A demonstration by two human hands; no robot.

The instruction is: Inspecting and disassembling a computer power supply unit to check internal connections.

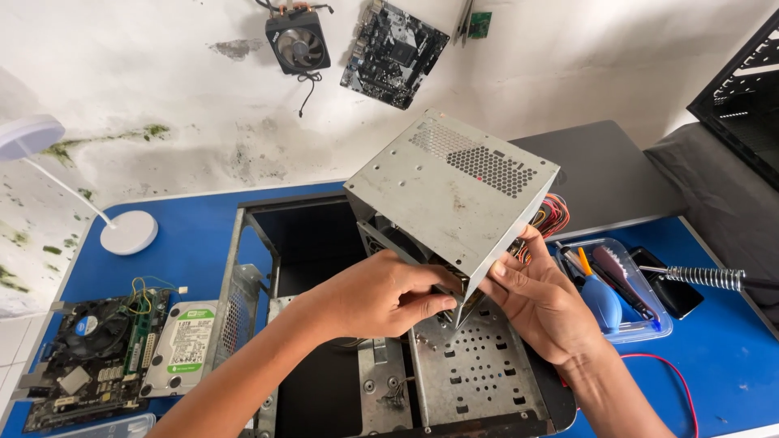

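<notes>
A grey metal power supply box point(450, 191) with a perforated vent patch is held tilted above an open computer case point(341, 324). My left hand point(381, 294) grips its lower near edge from the left. Under the box's right corner my right hand point(540, 300) holds it, fingers against the side where a bundle of coloured cables point(550, 217) comes out. The case lies flat on a blue table point(187, 235), its drilled metal tray point(479, 365) showing below the hands.
A motherboard point(93, 357) and a hard drive point(187, 345) lie at the left. A white desk lamp point(122, 227) stands behind them. At right sit a clear tool tray point(625, 300), a soldering iron point(706, 277), a closed laptop point(608, 174) and a black case point(742, 97).
</notes>
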